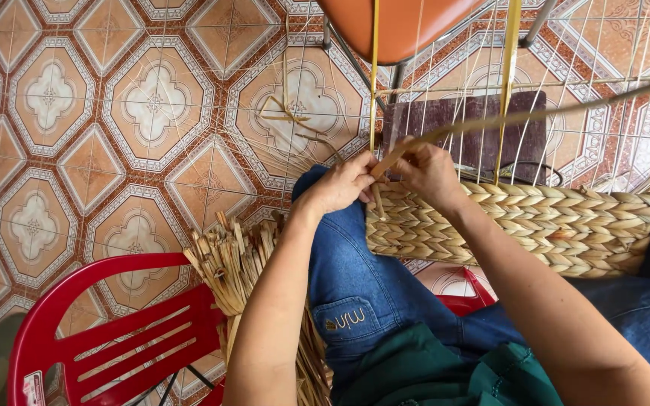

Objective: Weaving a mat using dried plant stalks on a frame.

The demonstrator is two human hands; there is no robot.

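Observation:
A partly woven straw basket (536,225) lies across my lap, its braided band topped by a frame of thin yellow and white uprights (507,83). My left hand (340,184) pinches a strand at the basket's left corner, next to a yellow upright. My right hand (430,174) grips a long flat straw strand (536,114) that runs up and to the right across the frame. Both hands meet at the top left edge of the weave.
A bundle of dry straw strips (238,263) rests on a red plastic chair (107,338) at my left. An orange chair (400,26) stands ahead, with a dark board (460,124) behind the frame. Loose strands lie on the patterned tile floor (114,120).

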